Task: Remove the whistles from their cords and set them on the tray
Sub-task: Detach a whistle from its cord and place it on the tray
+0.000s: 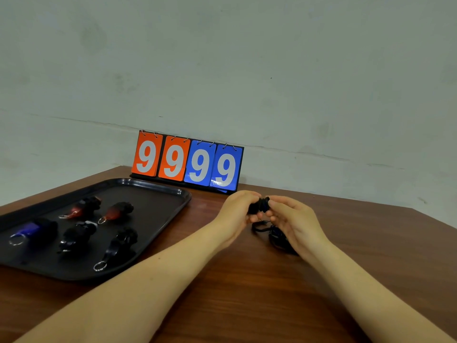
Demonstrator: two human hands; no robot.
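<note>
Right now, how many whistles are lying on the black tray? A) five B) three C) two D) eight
A: five whistles lie on the black tray, two reddish, one blue, two black, while the left hand and right hand hold another black whistle above the table.

Both hands [237, 214] [294, 219] pinch a black whistle [258, 206] beside the tray [153, 184].

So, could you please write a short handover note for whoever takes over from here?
Left hand and right hand both pinch a black whistle above the table, its cord trailing under the right hand.
Done: five whistles lie on the black tray, two red, one blue, two black.
Left: free this whistle from its cord and set it on the tray.
</note>
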